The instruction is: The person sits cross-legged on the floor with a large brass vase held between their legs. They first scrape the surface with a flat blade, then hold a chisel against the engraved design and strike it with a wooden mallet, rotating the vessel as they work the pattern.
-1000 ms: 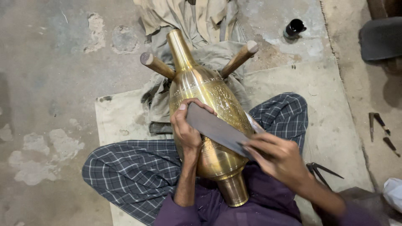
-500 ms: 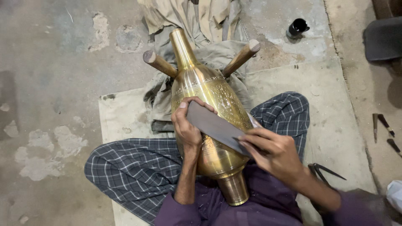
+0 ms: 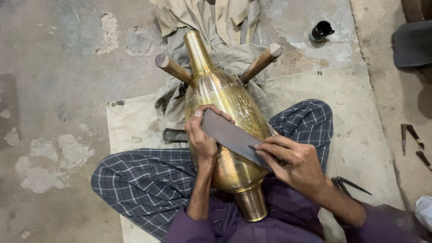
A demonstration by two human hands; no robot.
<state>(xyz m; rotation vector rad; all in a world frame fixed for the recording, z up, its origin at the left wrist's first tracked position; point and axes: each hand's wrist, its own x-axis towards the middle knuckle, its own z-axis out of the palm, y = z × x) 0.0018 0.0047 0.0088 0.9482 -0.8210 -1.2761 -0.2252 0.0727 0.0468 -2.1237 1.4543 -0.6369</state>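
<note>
Both hands, left hand [image 3: 201, 137] and right hand [image 3: 292, 163], grip the flat dark blade [image 3: 234, 137]; keep it flat against the brass vase [image 3: 227, 112], neck at twelve o'clock.

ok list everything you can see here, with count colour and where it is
brass vase: 1, gold, lying across the lap, neck between the pegs
dark flat strip: 1, grey-brown, pressed across the vase
wooden pegs: 2, brown, either side of the neck
crumpled cloth: 1, beige, under and beyond the pegs
mat: 1, pale, on the concrete floor
small pot: 1, black, top right
pointed tools: about 3, dark, right edge
checked legs: 2, blue-grey, crossed
left hand: 1, gripping the strip's far end
right hand: 1, gripping its near end
</note>
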